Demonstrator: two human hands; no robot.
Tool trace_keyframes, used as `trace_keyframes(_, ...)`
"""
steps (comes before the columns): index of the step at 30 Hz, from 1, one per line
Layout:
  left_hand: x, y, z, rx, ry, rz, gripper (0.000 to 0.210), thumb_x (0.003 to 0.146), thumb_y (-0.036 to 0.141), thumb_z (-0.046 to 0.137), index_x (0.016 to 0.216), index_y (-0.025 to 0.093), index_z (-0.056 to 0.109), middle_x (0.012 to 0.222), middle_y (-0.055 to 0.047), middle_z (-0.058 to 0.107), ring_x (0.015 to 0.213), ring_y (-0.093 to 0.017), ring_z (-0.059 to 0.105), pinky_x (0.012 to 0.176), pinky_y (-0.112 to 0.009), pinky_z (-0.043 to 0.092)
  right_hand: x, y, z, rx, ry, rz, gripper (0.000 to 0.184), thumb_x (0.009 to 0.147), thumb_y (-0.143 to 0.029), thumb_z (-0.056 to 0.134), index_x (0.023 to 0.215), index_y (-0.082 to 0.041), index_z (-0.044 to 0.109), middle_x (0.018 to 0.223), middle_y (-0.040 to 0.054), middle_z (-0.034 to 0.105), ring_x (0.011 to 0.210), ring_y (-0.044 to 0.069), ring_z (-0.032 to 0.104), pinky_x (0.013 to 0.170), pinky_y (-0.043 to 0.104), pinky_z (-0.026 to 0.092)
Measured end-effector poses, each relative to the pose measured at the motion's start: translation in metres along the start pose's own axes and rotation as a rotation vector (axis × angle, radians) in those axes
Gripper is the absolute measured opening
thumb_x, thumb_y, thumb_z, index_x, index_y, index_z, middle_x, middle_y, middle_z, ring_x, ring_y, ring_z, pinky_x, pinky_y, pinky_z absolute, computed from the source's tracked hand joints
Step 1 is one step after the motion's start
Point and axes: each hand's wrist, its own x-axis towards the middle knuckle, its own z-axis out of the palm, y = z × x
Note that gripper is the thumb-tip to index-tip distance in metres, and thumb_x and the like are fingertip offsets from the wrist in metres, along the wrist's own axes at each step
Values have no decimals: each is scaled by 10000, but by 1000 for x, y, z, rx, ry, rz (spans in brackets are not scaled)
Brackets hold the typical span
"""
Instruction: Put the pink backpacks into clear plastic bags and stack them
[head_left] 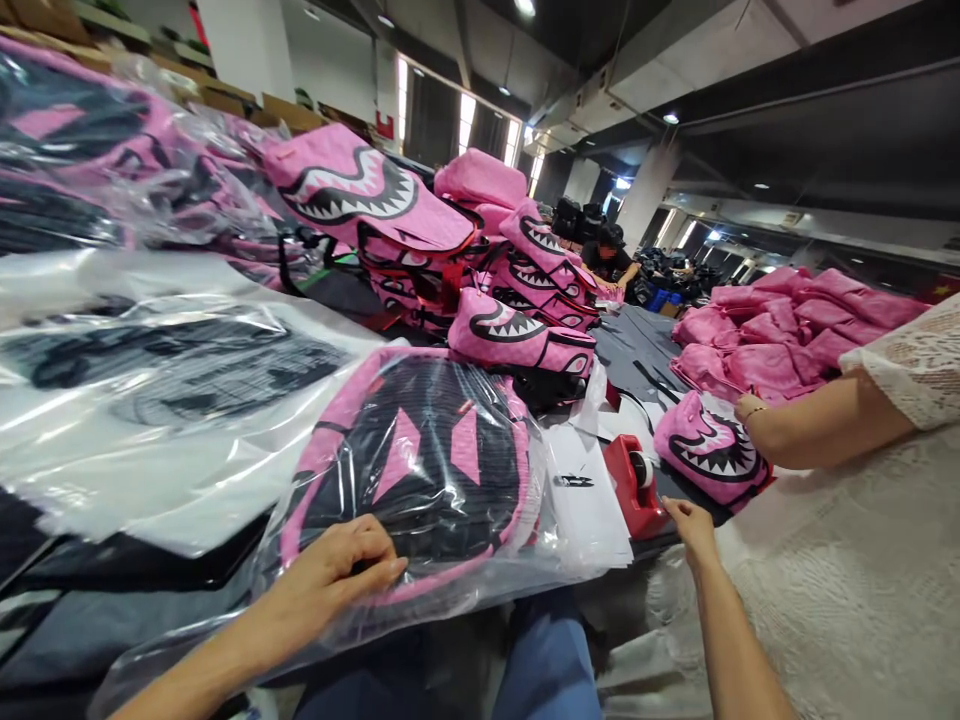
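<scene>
Left hand (341,570) pinches bagged backpack (427,460); right hand (690,525) beside tape dispenser (636,485).

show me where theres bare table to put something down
Bare dark table shows between the loose pink bags and the pink stack. The near edge is crowded: bagged backpack under the left hand, tape dispenser by the right hand.

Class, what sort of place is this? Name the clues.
Likely a bag factory's packing floor: stacked pink backpacks, a backpack in a clear plastic bag under the left hand, a red tape dispenser.
</scene>
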Motion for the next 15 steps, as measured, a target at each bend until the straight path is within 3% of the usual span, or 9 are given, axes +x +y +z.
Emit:
trace_keyframes(4, -1, 12, -6, 1, -15, -20, 515, 887, 605, 458, 612, 196, 606, 714, -17, 585, 696, -172, 544, 672, -271, 437, -7, 0, -3, 80, 59, 27, 444, 503, -637, 611, 615, -208, 631, 625, 82, 693, 712, 270, 651, 690, 367, 485)
trace_keyframes(9, -2, 16, -7, 5, -14, -27, 488, 894, 569, 465, 612, 199, 614, 709, -15, 592, 699, -169, 546, 669, -262, 433, -53, 11, -3, 220, 190, 139, 395, 559, -580, 646, 734, -247, 524, 628, 29, 659, 634, 232, 641, 579, 330, 452)
trace_keyframes(12, -1, 11, -6, 10, 1, -12, 509, 885, 596, 468, 592, 201, 602, 697, -12, 585, 682, -165, 533, 660, -263, 426, -80, 13, 15, 388, 167, 216, 430, 605, -610, 642, 751, -270, 423, 571, -40, 572, 509, 175, 573, 481, 286, 418)
trace_keyframes(15, -2, 15, -8, 11, -3, -21, 477, 872, 575, 483, 605, 202, 612, 698, -12, 584, 693, -166, 533, 670, -267, 423, -105, 1, 33, 539, 48, 245, 467, 643, -564, 650, 665, -271, 289, 485, -105, 367, 412, 107, 397, 418, 227, 333)
